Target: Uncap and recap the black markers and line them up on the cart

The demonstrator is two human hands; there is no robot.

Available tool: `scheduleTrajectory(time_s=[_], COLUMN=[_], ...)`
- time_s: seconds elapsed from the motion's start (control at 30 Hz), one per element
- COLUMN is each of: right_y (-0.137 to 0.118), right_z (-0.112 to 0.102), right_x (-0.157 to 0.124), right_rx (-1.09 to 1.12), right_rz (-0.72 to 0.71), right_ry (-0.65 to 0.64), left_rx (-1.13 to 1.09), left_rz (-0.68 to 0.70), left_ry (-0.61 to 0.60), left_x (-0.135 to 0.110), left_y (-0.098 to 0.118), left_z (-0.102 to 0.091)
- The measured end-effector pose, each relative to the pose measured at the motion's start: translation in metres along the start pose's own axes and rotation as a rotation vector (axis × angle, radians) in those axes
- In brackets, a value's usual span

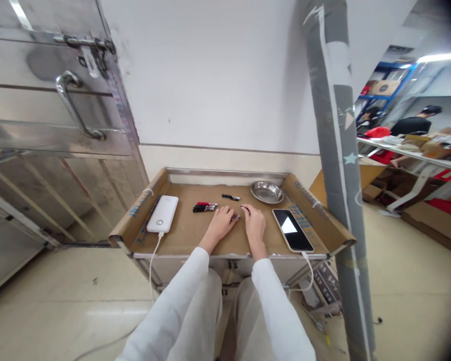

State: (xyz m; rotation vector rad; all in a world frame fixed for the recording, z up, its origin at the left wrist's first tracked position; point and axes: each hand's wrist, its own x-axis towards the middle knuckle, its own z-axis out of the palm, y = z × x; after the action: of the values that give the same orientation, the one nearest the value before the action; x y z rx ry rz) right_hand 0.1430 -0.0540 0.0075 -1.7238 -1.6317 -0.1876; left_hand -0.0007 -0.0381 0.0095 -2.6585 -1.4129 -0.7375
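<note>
My left hand (220,223) rests over the cardboard-lined tabletop, its fingers curled closed around something small with a greyish end near the thumb. Most of that item is hidden. Close by on the right, my right hand (254,220) pinches a small dark piece between thumb and fingertips, too small to name. Red and black pens (205,207) lie bunched left of my left hand. Another group of black pens (230,197) lies just beyond both hands. Behind my right hand stands a round, shallow metal dish (267,192).
A white power bank (163,214) with a cable lies at the left, and a phone (293,230) with a cable at the right. Raised cardboard sides (141,213) border the table. A grey wrapped pole (338,150) stands at the right. People sit at a far bench.
</note>
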Motion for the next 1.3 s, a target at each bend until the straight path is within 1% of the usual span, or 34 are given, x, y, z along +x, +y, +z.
scheduleTrajectory(time_s=[0.07, 0.17, 0.23, 0.37, 0.47, 0.5, 0.57, 0.63, 0.73, 0.8, 0.87, 1.0, 1.13, 1.2, 1.3], right_y=[-0.003, -0.008, -0.010, -0.015, -0.021, -0.023, -0.025, -0.026, -0.024, -0.023, -0.023, -0.024, -0.024, -0.023, -0.021], right_z=[-0.002, -0.002, -0.002, -0.002, -0.005, -0.006, -0.005, 0.000, 0.012, 0.020, 0.027, 0.035, 0.036, 0.034, 0.032], right_x=[-0.001, -0.001, -0.001, -0.001, -0.002, -0.002, -0.001, 0.001, 0.007, 0.013, 0.017, 0.022, 0.024, 0.024, 0.026], right_rx=[-0.008, -0.017, -0.001, 0.063, 0.168, 0.216, 0.284, 0.294, 0.196, 0.106, 0.040, -0.028, -0.039, -0.047, -0.088], right_rz=[-0.016, -0.090, -0.140, -0.198, -0.307, -0.359, -0.414, -0.411, -0.352, -0.300, -0.259, -0.211, -0.228, -0.224, -0.146], right_ry=[-0.022, -0.060, -0.077, -0.104, -0.201, -0.251, -0.317, -0.330, -0.296, -0.263, -0.233, -0.189, -0.181, -0.165, -0.117], left_rx=[0.010, 0.025, 0.020, -0.047, -0.104, -0.117, -0.118, -0.068, 0.071, 0.144, 0.193, 0.248, 0.186, 0.129, 0.055], left_rz=[-0.082, -0.176, -0.194, -0.187, -0.185, -0.202, -0.257, -0.340, -0.487, -0.558, -0.587, -0.602, -0.602, -0.525, -0.303], left_ry=[0.059, 0.131, 0.152, 0.177, 0.194, 0.197, 0.202, 0.234, 0.294, 0.287, 0.257, 0.239, 0.258, 0.252, 0.213], left_x=[-0.007, -0.009, -0.008, -0.007, -0.009, -0.010, -0.012, -0.013, -0.016, -0.018, -0.019, -0.020, -0.017, -0.014, -0.007], left_y=[0.000, -0.001, -0.001, -0.002, -0.004, -0.004, -0.004, -0.004, -0.002, -0.002, -0.002, -0.001, 0.000, 0.000, 0.001], left_z=[-0.004, -0.006, -0.005, -0.005, -0.007, -0.008, -0.010, -0.012, -0.013, -0.012, -0.009, -0.006, -0.005, -0.004, 0.002])
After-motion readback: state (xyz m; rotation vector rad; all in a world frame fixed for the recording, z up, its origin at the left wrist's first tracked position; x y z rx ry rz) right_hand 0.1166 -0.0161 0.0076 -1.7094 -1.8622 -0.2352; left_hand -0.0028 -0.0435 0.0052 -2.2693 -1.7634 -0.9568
